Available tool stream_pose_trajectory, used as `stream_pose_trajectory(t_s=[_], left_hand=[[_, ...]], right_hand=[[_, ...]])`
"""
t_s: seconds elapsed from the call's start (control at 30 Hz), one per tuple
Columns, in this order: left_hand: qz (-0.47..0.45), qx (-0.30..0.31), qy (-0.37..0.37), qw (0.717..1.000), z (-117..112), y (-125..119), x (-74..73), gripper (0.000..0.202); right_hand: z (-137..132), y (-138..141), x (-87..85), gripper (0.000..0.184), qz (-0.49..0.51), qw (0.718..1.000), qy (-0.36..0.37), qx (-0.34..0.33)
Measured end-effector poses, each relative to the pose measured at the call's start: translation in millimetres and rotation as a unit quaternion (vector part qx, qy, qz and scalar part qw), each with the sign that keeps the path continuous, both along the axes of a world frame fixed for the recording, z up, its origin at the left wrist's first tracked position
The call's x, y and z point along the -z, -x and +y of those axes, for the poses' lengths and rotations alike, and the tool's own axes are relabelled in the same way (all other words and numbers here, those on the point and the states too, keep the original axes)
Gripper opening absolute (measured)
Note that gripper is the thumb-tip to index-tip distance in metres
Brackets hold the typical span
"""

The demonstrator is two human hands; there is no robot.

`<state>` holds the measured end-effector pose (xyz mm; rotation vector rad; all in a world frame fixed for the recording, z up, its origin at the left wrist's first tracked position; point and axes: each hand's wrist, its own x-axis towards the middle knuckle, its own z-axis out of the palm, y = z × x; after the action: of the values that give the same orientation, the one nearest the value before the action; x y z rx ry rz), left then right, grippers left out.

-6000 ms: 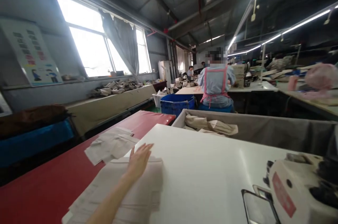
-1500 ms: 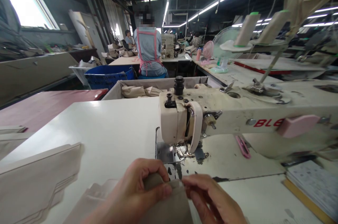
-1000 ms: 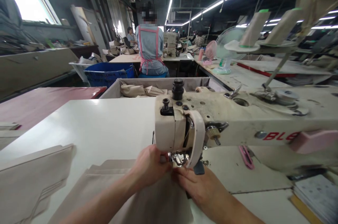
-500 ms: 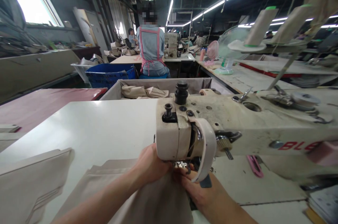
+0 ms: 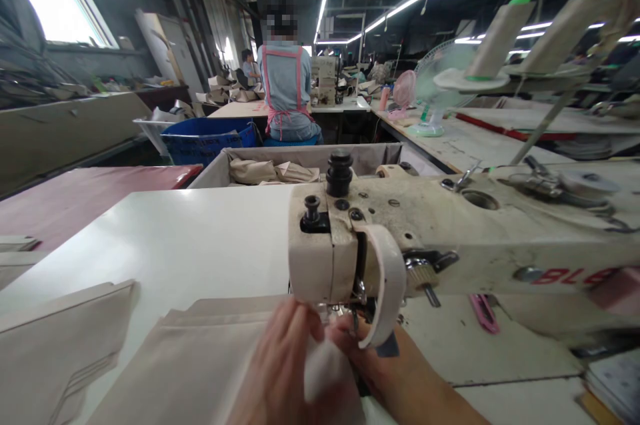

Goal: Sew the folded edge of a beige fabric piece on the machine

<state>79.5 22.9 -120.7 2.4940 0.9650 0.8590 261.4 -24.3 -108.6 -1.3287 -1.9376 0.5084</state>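
At far left a stack of beige pieces (image 5: 60,338) lies on the white surface (image 5: 190,238). Next comes our beige fabric (image 5: 190,371), spread flat and running under the sewing machine (image 5: 400,238). Our left hand (image 5: 280,371) presses down on it with fingers curled, and our right hand (image 5: 385,371) pinches its edge at the needle. A pink clipper (image 5: 484,313) lies beyond.

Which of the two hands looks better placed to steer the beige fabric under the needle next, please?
Probably the left hand: it lies on top of the beige fabric, on the open table side. The right hand is tucked under the sewing machine head.
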Motion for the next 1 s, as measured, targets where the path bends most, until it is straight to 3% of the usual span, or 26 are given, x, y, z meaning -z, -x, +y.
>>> stream_pose_trajectory(t_s=[0.13,0.2,0.23,0.27,0.33,0.4,0.43,0.57,0.67,0.77,0.83,0.9,1.0], left_hand=[[-0.024,0.005,0.130,0.991,-30,5,15.4,0.037],[-0.030,0.022,0.188,0.981,-30,5,15.6,0.036],[-0.041,0.036,0.203,0.978,-28,5,13.8,0.035],[-0.054,0.049,0.213,0.974,-26,5,11.2,0.034],[-0.082,0.071,0.223,0.969,-23,6,5.7,0.030],[-0.099,0.087,0.233,0.964,-23,7,1.9,0.027],[-0.097,0.090,0.241,0.962,-23,8,0.9,0.026],[-0.074,0.096,0.260,0.958,-23,11,0.6,0.020],[-0.070,0.106,0.262,0.957,-23,13,-0.6,0.009],[-0.060,0.077,0.247,0.964,-29,12,-2.6,0.013],[-0.057,0.056,0.168,0.982,-36,11,-2.3,0.016],[-0.061,0.076,0.039,0.994,-43,11,0.1,0.014],[-0.068,0.136,-0.113,0.982,-48,12,5.5,0.016]], right_hand=[[-7,-2,1.7,0.025,-0.032,0.999,-0.006,-0.015],[-19,0,6.3,0.028,0.036,0.998,0.043,0.010],[-27,1,9.0,0.026,0.118,0.988,0.097,0.028],[-36,4,11.6,0.027,0.226,0.959,0.166,0.046],[-52,10,16.0,0.045,0.441,0.841,0.307,0.065],[-63,18,18.7,0.062,0.554,0.743,0.373,0.052],[-66,22,19.6,0.064,0.576,0.720,0.385,0.040],[-65,35,20.2,0.049,0.607,0.688,0.397,0.031],[-60,39,17.4,0.043,0.608,0.683,0.399,0.069],[-58,41,14.1,0.046,0.570,0.715,0.395,0.087],[-58,43,14.6,0.045,0.537,0.739,0.394,0.100],[-59,45,18.6,0.041,0.505,0.766,0.380,0.113],[-62,47,29.1,0.037,0.471,0.800,0.351,0.124]])
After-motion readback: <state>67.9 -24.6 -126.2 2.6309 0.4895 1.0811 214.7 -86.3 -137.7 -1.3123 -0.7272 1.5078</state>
